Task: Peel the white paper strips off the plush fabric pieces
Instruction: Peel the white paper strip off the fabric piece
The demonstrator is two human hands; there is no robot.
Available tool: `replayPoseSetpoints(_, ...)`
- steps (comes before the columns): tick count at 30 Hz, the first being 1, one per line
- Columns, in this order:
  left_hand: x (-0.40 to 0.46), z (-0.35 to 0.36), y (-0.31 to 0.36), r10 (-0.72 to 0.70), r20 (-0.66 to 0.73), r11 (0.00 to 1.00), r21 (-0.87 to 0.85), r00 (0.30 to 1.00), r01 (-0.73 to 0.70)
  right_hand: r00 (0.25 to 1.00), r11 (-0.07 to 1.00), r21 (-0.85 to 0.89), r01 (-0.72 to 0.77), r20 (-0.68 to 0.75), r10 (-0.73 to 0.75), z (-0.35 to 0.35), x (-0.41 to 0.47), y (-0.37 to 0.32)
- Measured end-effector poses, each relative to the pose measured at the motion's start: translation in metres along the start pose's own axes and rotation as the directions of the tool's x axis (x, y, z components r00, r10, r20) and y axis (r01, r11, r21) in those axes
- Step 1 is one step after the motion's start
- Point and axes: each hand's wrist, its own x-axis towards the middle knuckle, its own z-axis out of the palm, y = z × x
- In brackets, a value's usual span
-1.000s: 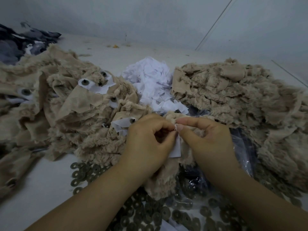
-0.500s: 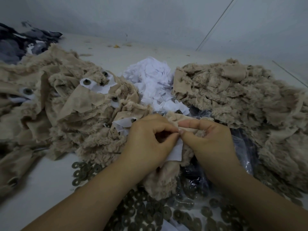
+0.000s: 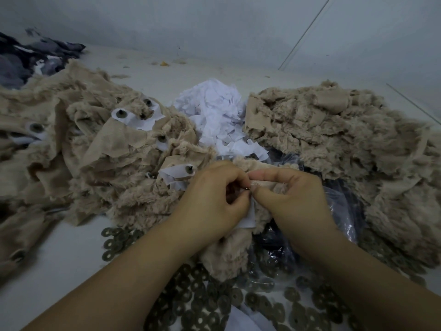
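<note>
A beige plush fabric piece hangs between my two hands at the centre. A white paper strip sticks out below where my thumbs meet. My left hand has its fingers curled and pinches the strip at its top. My right hand pinches the plush piece's upper edge between thumb and forefinger. The spot where the strip joins the fabric is hidden by my fingers.
A heap of plush pieces with paper strips and dark eye studs lies to the left. A heap of plush pieces lies to the right. Torn white paper is piled behind. Dark washers and a clear plastic bag lie below my hands.
My hands have stayed together at the same spot. The white strip shows less below my thumbs, and my right forefinger has pressed closer to my left thumb.
</note>
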Motion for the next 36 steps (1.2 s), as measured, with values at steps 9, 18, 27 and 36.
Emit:
replayPoseSetpoints(9,0.007,-0.036,0.035,0.057,0.149,0.995,-0.088,0.987,-0.044,1.000,0.999,-0.029,0.017,-0.018,-0.018,-0.007,-0.007,-0.011)
replayPoseSetpoints(18,-0.044,-0.037,0.041,-0.002,0.651,1.000,0.001,0.759,0.002,0.994,0.970,-0.229,0.084,-0.052,-0.098,-0.012,-0.028,0.000)
replayPoseSetpoints(27,-0.042,-0.030,0.033,0.046,0.680,0.997,0.011,0.732,-0.073,0.993,0.968,-0.238,0.085,-0.061,-0.102,-0.011,-0.030,0.008)
replayPoseSetpoints(36,-0.035,-0.046,0.011,0.009,0.716,0.998,-0.053,0.698,0.042,0.993,0.971,-0.222,0.093,-0.049,-0.106,-0.010,-0.026,0.018)
